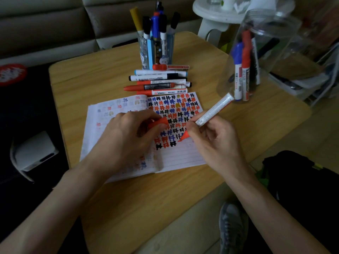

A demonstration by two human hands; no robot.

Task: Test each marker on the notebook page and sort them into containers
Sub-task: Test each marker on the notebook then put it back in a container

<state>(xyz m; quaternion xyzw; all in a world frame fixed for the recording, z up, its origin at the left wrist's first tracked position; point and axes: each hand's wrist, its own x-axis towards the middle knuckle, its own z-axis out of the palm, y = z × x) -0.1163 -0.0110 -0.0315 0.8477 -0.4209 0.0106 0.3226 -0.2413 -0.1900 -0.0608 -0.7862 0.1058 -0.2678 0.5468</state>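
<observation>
Wood-grain tabletop (88, 85) carries an open lined notebook (183, 156) covered in red, blue and black test marks. On it the left hand (128, 132) rests, fingers pinching a red marker cap (158, 122), while the right hand (214, 142) grips a white-barrelled red marker (212, 112), its red tip down at the page beside the marks. Just beyond the notebook lies a row of loose markers (159, 83) in front of a blue pen holder (156, 50) full of upright markers, and a clear plastic jar (256, 61) holding blue, red and black markers stands at the right.
</observation>
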